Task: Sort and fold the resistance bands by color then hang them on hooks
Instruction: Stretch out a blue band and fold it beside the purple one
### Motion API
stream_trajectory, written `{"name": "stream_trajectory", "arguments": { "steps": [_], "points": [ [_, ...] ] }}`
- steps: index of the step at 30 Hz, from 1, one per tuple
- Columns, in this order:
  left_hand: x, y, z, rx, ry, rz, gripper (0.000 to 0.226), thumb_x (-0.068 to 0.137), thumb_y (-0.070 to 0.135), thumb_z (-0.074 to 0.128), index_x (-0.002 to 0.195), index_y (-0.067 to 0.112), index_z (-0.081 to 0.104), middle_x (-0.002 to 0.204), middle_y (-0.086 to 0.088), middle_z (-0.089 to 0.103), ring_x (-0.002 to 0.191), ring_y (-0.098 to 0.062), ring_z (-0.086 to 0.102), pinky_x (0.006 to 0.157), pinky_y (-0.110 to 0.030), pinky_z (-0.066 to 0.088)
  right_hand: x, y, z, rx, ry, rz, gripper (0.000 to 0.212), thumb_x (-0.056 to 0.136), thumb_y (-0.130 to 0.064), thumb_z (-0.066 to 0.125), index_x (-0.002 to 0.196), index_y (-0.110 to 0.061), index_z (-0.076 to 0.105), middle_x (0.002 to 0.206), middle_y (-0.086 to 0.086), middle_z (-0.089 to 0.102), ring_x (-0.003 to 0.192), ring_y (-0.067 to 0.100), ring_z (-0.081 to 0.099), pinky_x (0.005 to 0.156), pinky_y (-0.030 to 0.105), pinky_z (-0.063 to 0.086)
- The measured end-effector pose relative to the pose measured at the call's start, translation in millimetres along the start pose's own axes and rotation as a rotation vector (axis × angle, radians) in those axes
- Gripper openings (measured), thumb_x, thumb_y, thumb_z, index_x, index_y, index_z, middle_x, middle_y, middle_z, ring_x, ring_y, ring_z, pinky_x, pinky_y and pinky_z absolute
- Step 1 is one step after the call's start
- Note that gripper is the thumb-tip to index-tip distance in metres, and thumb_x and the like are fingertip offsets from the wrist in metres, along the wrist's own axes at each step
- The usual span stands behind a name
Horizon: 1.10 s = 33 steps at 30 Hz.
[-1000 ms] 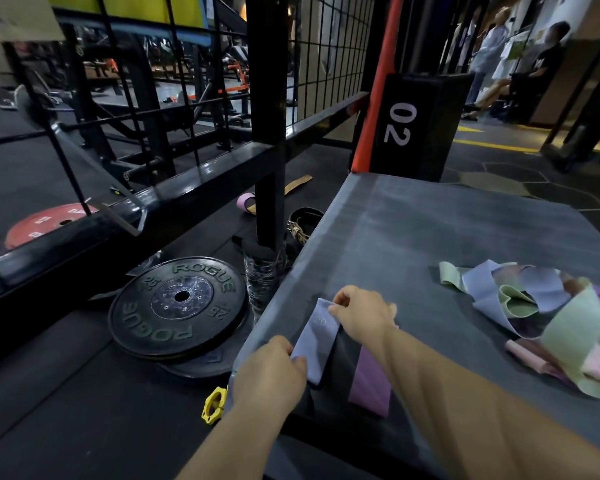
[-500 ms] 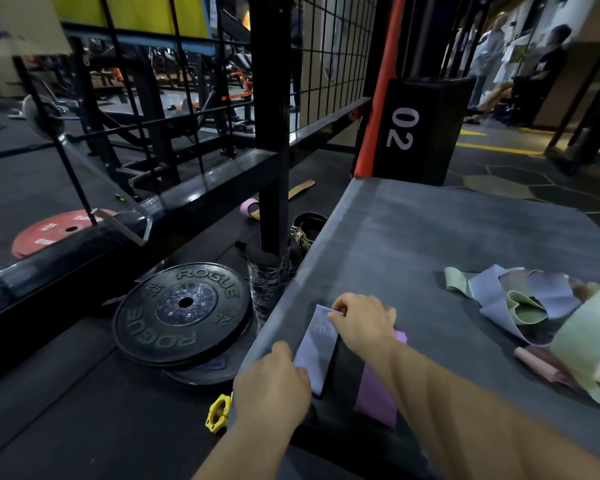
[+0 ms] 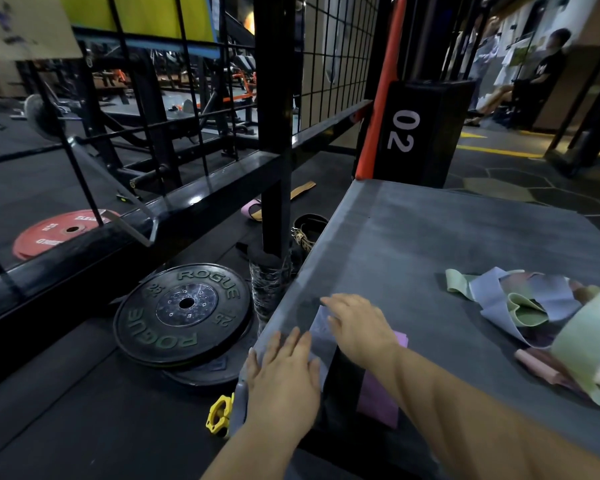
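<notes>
A folded lavender-blue band lies flat near the left front corner of the grey platform. My left hand rests on its near end with straight fingers. My right hand lies flat over its far end, fingers extended. To the right of a black folded band lies a folded purple band, partly under my right forearm. A loose pile of green, lavender and pink bands sits at the platform's right side.
Left of the platform, black Rogue weight plates lie on the floor with a yellow collar beside them. A black wire-grid rack stands behind. A black box marked 02 is at the platform's far end. Two people are far right.
Both hands have let go of the lavender-blue band's ends and now lie flat on it with straight fingers. The view has shifted slightly.
</notes>
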<state>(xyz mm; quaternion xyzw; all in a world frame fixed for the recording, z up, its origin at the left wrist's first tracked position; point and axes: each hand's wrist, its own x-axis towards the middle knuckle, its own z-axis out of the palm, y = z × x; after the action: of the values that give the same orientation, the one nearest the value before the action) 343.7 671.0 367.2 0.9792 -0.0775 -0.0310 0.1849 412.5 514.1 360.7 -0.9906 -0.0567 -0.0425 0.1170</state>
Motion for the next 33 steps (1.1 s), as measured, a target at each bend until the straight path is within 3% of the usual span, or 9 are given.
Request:
{"name": "stream_trajectory", "arguments": {
  "steps": [4, 8, 22, 28, 33],
  "points": [
    [-1.2, -0.2, 7.5, 0.066, -0.102, 0.007, 0.053, 0.103, 0.037, 0.019, 0.153, 0.03, 0.004, 0.16, 0.015, -0.003, 0.147, -0.013, -0.014, 0.116, -0.054, -0.009, -1.0, 1.4, 5.5, -0.118, -0.176, -0.13, 0.054, 0.103, -0.039, 0.027, 0.154, -0.026, 0.013, 0.162, -0.008, 0.009, 0.149, 0.013, 0.005, 0.121, 0.035, 0.008],
    [-2.8, -0.9, 10.6, 0.086, -0.139, -0.004, 0.055, 0.103, 0.037, 0.017, 0.154, 0.027, -0.001, 0.16, 0.014, -0.005, 0.147, -0.014, -0.015, 0.115, -0.055, -0.011, -1.8, 2.8, 9.0, -0.169, -0.252, -0.134, 0.057, 0.103, -0.043, 0.018, 0.155, -0.024, 0.004, 0.162, -0.009, -0.001, 0.149, 0.011, -0.002, 0.121, 0.036, -0.001],
    [-4.8, 0.3, 9.0, 0.09, -0.188, -0.013, 0.054, 0.103, 0.038, 0.015, 0.152, 0.029, -0.006, 0.16, 0.015, -0.01, 0.147, -0.014, -0.015, 0.116, -0.054, -0.008, -4.4, 0.4, 5.9, -0.178, -0.294, -0.132, 0.056, 0.103, -0.043, 0.013, 0.155, -0.023, 0.001, 0.162, -0.009, -0.002, 0.149, 0.01, -0.002, 0.12, 0.041, -0.006],
    [3.0, 2.1, -0.8, 0.125, -0.225, -0.041, 0.056, 0.101, 0.048, 0.02, 0.153, 0.032, 0.007, 0.16, 0.016, 0.004, 0.148, -0.014, -0.001, 0.116, -0.056, 0.004, -1.0, -3.8, -2.0, -0.221, -0.315, -0.123, 0.056, 0.103, -0.046, 0.014, 0.154, -0.026, 0.004, 0.162, -0.008, 0.002, 0.149, 0.016, 0.0, 0.118, 0.053, -0.01],
    [6.5, 24.1, -12.2, 0.184, -0.089, -0.023, 0.058, 0.097, 0.057, 0.022, 0.149, 0.032, 0.019, 0.158, 0.014, 0.018, 0.147, -0.012, 0.007, 0.114, -0.059, 0.006, -17.9, 10.1, -25.7, -0.111, -0.117, -0.044, 0.052, 0.104, -0.04, 0.02, 0.154, -0.027, 0.009, 0.162, -0.005, 0.004, 0.149, 0.016, -0.002, 0.119, 0.05, -0.006]
  ]
}}
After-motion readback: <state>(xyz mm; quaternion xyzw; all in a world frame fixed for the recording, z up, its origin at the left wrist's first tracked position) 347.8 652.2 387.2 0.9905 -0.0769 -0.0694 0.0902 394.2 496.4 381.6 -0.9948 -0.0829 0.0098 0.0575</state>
